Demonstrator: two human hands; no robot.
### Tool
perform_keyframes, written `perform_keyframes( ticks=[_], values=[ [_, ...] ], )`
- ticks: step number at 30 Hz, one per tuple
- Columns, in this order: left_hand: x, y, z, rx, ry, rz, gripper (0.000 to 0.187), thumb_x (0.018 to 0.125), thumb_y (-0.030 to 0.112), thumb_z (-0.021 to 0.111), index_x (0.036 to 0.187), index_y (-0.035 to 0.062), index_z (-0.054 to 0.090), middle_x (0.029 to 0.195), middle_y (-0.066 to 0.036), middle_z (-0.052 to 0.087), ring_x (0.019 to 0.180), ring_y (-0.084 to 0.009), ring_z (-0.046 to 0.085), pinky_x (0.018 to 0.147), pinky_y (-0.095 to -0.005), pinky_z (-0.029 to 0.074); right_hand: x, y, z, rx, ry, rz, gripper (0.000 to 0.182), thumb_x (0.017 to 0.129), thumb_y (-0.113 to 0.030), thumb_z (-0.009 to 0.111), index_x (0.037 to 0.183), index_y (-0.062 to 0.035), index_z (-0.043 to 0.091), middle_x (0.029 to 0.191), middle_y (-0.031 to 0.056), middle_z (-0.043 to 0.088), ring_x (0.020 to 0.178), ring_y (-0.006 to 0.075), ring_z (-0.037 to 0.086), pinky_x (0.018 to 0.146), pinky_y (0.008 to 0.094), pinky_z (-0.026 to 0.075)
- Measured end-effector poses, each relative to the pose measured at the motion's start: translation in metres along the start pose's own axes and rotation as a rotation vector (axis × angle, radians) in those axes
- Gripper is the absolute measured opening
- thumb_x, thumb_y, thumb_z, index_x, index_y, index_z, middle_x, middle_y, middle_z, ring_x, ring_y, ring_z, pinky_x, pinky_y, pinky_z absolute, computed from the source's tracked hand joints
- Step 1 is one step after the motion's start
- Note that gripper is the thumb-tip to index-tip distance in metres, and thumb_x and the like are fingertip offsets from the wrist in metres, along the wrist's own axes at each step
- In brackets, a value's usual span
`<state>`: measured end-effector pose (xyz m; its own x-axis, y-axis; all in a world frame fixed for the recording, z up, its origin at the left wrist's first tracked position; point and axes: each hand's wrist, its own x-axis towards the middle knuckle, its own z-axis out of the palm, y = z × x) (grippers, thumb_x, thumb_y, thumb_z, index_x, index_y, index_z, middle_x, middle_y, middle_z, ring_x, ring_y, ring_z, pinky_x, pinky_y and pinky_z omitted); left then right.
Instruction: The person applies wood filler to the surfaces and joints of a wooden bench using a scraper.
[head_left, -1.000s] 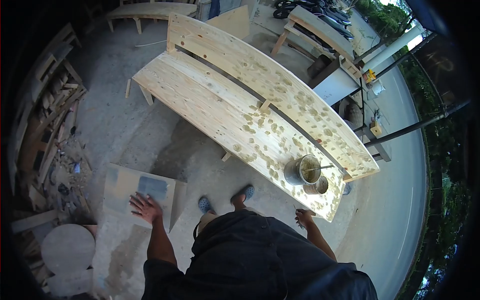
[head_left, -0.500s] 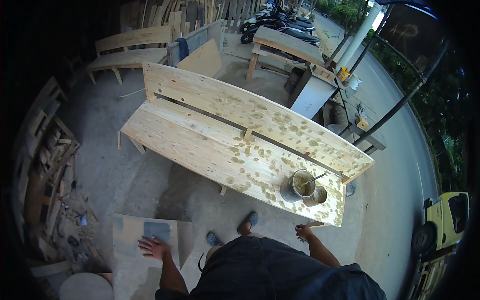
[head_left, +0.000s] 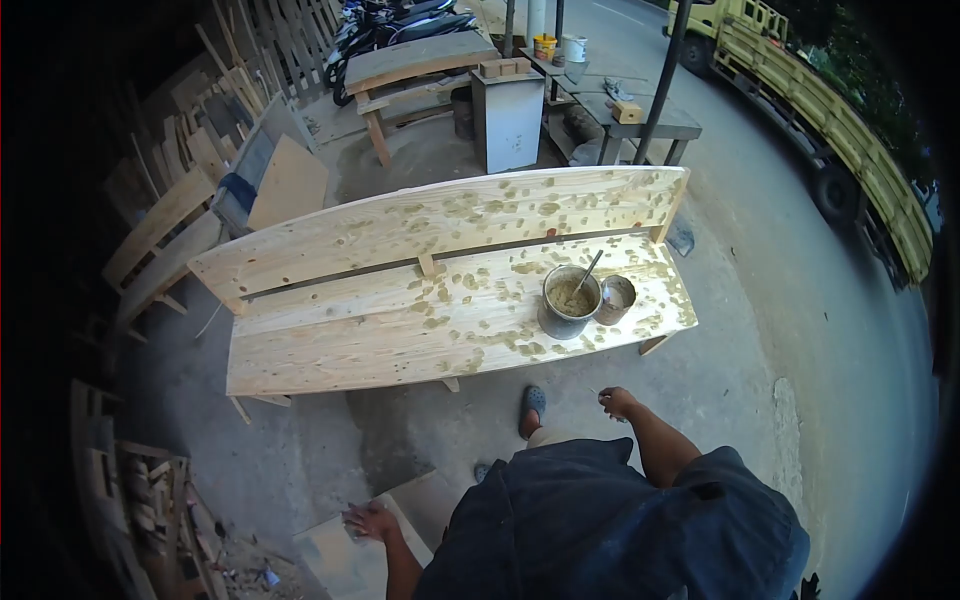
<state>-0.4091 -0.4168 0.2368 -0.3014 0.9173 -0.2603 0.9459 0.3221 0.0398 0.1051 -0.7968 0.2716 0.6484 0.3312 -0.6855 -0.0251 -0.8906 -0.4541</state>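
Observation:
A long wooden bench with a backrest (head_left: 330, 350) stands in front of me, its right half dabbed with greenish-brown filler patches. On its seat are a grey bucket (head_left: 566, 322) of brownish paste with a stick (head_left: 590, 268) in it and, touching it, a smaller tin (head_left: 617, 300). My right hand (head_left: 618, 403) is closed near the bench's front edge; a thin thing pokes from its fingers, too small to name. Low at left, my left hand (head_left: 370, 521) has its fingers stretched out over a pale boxy board (head_left: 345, 560), seemingly touching it.
Scrap wood (head_left: 165, 500) is piled at lower left. Behind the bench stand a white cabinet (head_left: 510, 125), a work table (head_left: 420, 60) and a side table (head_left: 665, 122) by a pole (head_left: 664, 80). A yellow truck (head_left: 820, 110) is on the road at right.
My view has turned to the right, so the bench appears more level and further left. The truck is further up the road. My right hand is now clear of the bench leg.

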Motion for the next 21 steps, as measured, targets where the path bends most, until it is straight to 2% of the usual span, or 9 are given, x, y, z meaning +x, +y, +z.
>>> perform_keyframes(
  ticks=[2,3,8,11,14,16,18,19,21],
  values=[
    [0.000,0.038,-0.004,0.013,0.040,0.228,0.073,0.092,0.046,0.050,0.154,0.0154,0.026,0.163,-0.012,0.007,0.149,-0.0372,0.005,0.113,-0.0640,0.013,-0.013,0.013,0.004,0.056,0.025,0.034,0.035,0.093,-0.029,0.056,0.119,-0.0078,0.065,0.076,0.0128,0.069,0.059,0.0224,0.068,0.060,0.0373,0.055],
    [-0.005,0.058,-0.012,0.031,0.040,0.256,0.073,0.092,0.046,0.050,0.154,0.0154,0.026,0.163,-0.012,0.007,0.149,-0.0372,0.005,0.113,-0.0640,0.013,-0.020,0.018,0.005,0.077,0.047,0.035,0.035,0.093,-0.029,0.055,0.118,-0.0077,0.066,0.076,0.0128,0.069,0.058,0.0225,0.067,0.062,0.0378,0.055],
    [-0.033,0.128,-0.028,-0.008,0.009,0.785,0.073,0.088,0.034,0.061,0.152,0.0134,0.030,0.162,-0.014,0.011,0.149,-0.0380,0.005,0.117,-0.0578,0.011,-0.068,0.062,0.015,0.162,0.123,0.142,0.034,0.093,-0.028,0.054,0.116,-0.0066,0.066,0.080,0.0133,0.071,0.061,0.0241,0.069,0.065,0.0385,0.056],
    [-0.055,0.148,-0.035,0.046,-0.083,0.892,0.069,0.089,0.035,0.060,0.149,0.0127,0.036,0.161,-0.014,0.016,0.149,-0.0378,0.007,0.117,-0.0571,0.011,-0.083,0.112,0.030,0.212,0.133,0.203,0.034,0.093,-0.027,0.053,0.115,-0.0054,0.067,0.081,0.0142,0.071,0.062,0.0248,0.070,0.066,0.0389,0.056],
    [-0.053,0.144,-0.011,0.137,-0.201,0.983,0.066,0.088,0.036,0.061,0.146,0.0117,0.042,0.160,-0.012,0.022,0.149,-0.0376,0.008,0.117,-0.0584,0.011,-0.086,0.162,0.047,0.269,0.088,0.313,0.038,0.093,-0.028,0.056,0.124,-0.0069,0.063,0.084,0.0124,0.071,0.060,0.0209,0.067,0.058,0.0368,0.056],
    [-0.056,0.136,0.002,0.248,-0.313,1.015,0.065,0.088,0.039,0.060,0.143,0.0085,0.045,0.155,-0.014,0.033,0.146,-0.0394,0.019,0.116,-0.0553,0.019,-0.086,0.191,0.058,0.334,0.105,0.348,0.037,0.092,-0.027,0.056,0.122,-0.0065,0.063,0.083,0.0120,0.070,0.060,0.0208,0.066,0.057,0.0368,0.055],
    [-0.036,0.119,0.035,0.198,-0.546,1.041,0.063,0.088,0.043,0.058,0.139,0.0067,0.050,0.143,-0.018,0.049,0.138,-0.0395,0.037,0.113,-0.0476,0.030,-0.097,0.197,0.049,0.392,0.128,0.363,0.036,0.092,-0.026,0.056,0.121,-0.0061,0.063,0.082,0.0118,0.069,0.060,0.0210,0.066,0.056,0.0368,0.055],
    [-0.024,0.111,0.060,0.213,-0.543,1.057,0.063,0.088,0.043,0.058,0.139,0.0067,0.050,0.143,-0.018,0.049,0.138,-0.0395,0.037,0.113,-0.0476,0.030,-0.103,0.200,0.044,0.426,0.145,0.373,0.035,0.092,-0.026,0.056,0.120,-0.0057,0.064,0.081,0.0117,0.069,0.059,0.0212,0.066,0.055,0.0368,0.055],
    [-0.001,0.100,0.111,0.415,-0.638,1.084,0.061,0.089,0.045,0.057,0.133,0.0038,0.055,0.131,-0.020,0.059,0.126,-0.0396,0.050,0.108,-0.0412,0.038,-0.114,0.202,0.030,0.459,0.187,0.358,0.033,0.092,-0.025,0.054,0.115,-0.0043,0.065,0.081,0.0138,0.069,0.060,0.0231,0.068,0.057,0.0381,0.056]
  ],
)
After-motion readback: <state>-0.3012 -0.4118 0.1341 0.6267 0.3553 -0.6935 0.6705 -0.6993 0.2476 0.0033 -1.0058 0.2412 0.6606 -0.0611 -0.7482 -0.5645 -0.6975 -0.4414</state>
